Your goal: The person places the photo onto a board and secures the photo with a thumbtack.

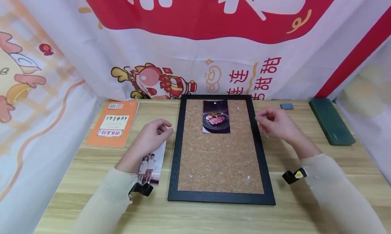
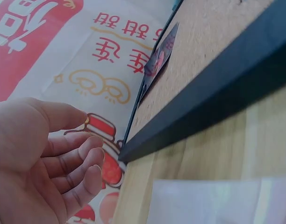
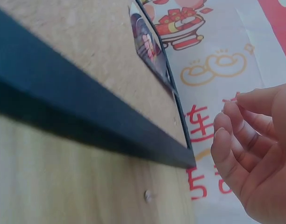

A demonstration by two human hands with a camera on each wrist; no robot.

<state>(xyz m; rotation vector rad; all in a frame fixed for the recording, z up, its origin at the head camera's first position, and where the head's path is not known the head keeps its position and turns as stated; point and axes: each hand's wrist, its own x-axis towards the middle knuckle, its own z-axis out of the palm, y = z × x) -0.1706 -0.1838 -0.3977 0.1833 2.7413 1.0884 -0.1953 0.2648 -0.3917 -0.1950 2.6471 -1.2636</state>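
Observation:
A framed cork board (image 1: 220, 159) with a black border lies between the hands. A food photo (image 1: 216, 120) is fixed near its top by one clear push pin (image 1: 215, 103). My right hand (image 1: 276, 123) hovers by the board's right edge, thumb and index fingertips pinching a tiny clear thing that looks like a push pin, mostly hidden. Beyond the left edge, my left hand (image 1: 154, 133) is held loosely curled with nothing in it, as the left wrist view shows its palm (image 2: 35, 172). Below that hand lies a photo of people (image 1: 151, 166), partly covered by the arm.
Several clear pins stand on the cork, one at lower right (image 1: 248, 178). Another loose pin (image 3: 148, 195) lies on the table right of the frame. An orange book (image 1: 111, 123) sits at left; a blue eraser-like block (image 1: 286, 106) and a dark green case (image 1: 331, 122) at right.

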